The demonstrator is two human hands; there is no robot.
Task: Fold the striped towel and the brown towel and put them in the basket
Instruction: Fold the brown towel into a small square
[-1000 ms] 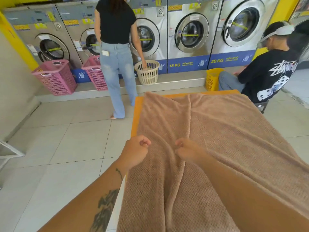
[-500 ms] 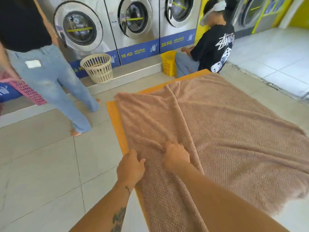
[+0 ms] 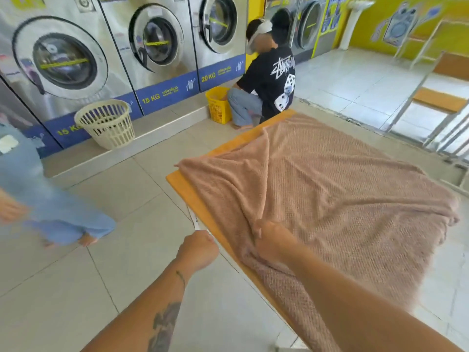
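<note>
The brown towel (image 3: 330, 189) lies spread over an orange table (image 3: 183, 185), with a raised crease running from its far edge toward me. My right hand (image 3: 272, 241) is closed on the near end of that crease. My left hand (image 3: 200, 247) is a closed fist just left of the table's edge, off the towel, with nothing visible in it. A cream laundry basket (image 3: 106, 123) stands on the step by the washing machines. No striped towel is in view.
A crouching person (image 3: 269, 82) sits by a yellow basket (image 3: 218, 105) just beyond the table's far corner. A person in jeans (image 3: 38, 189) walks at the left. Washing machines (image 3: 157, 47) line the back; metal-framed benches (image 3: 436, 102) stand to the right.
My left hand has come off the towel's near edge and now sits left of the table. My right hand keeps its hold on the crease. The view swung right; the standing person moved left.
</note>
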